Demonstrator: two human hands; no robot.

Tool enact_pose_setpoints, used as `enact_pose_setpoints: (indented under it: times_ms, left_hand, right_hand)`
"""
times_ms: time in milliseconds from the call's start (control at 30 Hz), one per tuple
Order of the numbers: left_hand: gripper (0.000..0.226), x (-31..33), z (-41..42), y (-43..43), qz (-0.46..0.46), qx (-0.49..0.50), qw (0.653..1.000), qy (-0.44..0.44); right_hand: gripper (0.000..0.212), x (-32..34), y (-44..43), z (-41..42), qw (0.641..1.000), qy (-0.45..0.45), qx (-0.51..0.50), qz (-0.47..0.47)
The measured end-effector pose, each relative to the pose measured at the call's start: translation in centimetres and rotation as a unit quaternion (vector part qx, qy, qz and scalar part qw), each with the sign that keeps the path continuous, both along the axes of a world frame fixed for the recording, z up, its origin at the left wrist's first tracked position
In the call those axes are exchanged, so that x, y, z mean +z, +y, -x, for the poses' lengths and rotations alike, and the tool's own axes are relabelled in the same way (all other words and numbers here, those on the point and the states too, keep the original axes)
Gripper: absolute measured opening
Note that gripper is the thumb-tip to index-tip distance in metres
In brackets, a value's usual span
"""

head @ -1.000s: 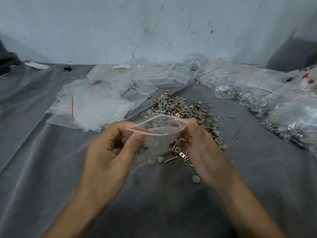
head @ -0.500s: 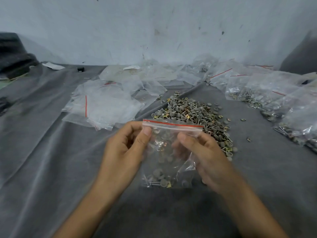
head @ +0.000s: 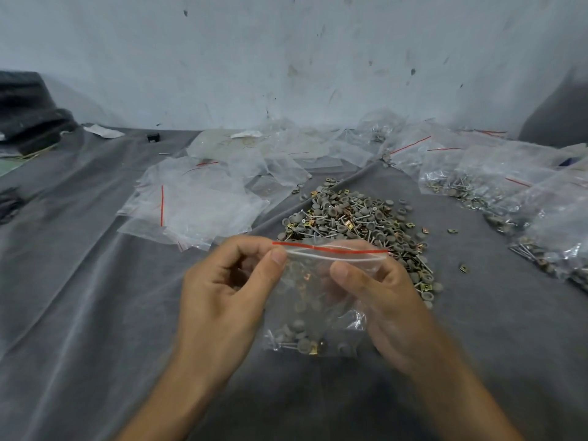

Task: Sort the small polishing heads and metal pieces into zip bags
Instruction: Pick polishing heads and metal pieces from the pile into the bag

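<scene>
Left hand (head: 222,297) and right hand (head: 381,300) both pinch the clear red-striped zip bag (head: 318,300) near its top; small grey polishing heads sit inside. The seal looks partly unpressed, so pieces could spill onto the grey cloth (head: 95,313).

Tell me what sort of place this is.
Probably an informal packing spot, home or small workshop: a grey cloth spread below a scuffed white wall, a loose pile of polishing heads and metal pieces, and empty zip bags beside it.
</scene>
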State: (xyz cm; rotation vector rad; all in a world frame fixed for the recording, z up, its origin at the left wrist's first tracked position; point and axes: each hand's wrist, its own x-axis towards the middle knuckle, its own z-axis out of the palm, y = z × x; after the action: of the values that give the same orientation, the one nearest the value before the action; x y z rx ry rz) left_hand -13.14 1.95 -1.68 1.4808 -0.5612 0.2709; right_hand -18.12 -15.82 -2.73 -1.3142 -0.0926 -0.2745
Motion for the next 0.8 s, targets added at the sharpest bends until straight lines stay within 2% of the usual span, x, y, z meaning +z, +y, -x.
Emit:
enact_pose_setpoints:
  times_ms: [100, 167, 233, 300, 367, 467, 667, 800]
  left_hand:
    - [0.005, -0.1, 0.1, 0.1, -0.016, 0.007, 1.0, -0.017]
    - [0.006, -0.2, 0.3, 0.2, -0.055, 0.024, 0.997, -0.053]
    - [0.007, -0.4, 0.4, 0.0, -0.109, 0.035, 0.989, -0.093]
    - [0.006, -0.6, 0.6, -0.3, -0.153, 0.028, 0.979, -0.13]
    - [0.003, -1.0, 0.6, -0.6, -0.176, 0.009, 0.973, -0.147]
    - [0.006, -1.3, 0.3, -0.7, -0.186, -0.008, 0.97, -0.156]
    - [0.011, -1.6, 0.2, -0.7, -0.185, -0.02, 0.972, -0.147]
    - [0.011, -1.5, 0.5, -0.7, -0.181, -0.026, 0.973, -0.143]
  right_hand:
    - [0.058, 0.2, -0.3, 0.2, 1.0, 0.006, -0.016, -0.013]
    - [0.059, 0.8, -0.9, 0.5, 0.998, -0.002, -0.06, 0.032]
    - [0.043, 1.2, -1.4, 0.7, 0.974, -0.036, -0.121, 0.189]
    - [0.028, 1.3, -1.7, 0.9, 0.917, -0.097, -0.159, 0.353]
    - [0.026, 1.0, -1.4, 1.0, 0.89, -0.118, -0.166, 0.409]
    - [0.022, 0.7, -1.2, 1.0, 0.89, -0.124, -0.153, 0.411]
    - [0.012, 0.3, -1.2, 1.0, 0.922, -0.095, -0.135, 0.351]
    - [0.011, 0.3, -1.2, 1.1, 0.922, -0.09, -0.132, 0.353]
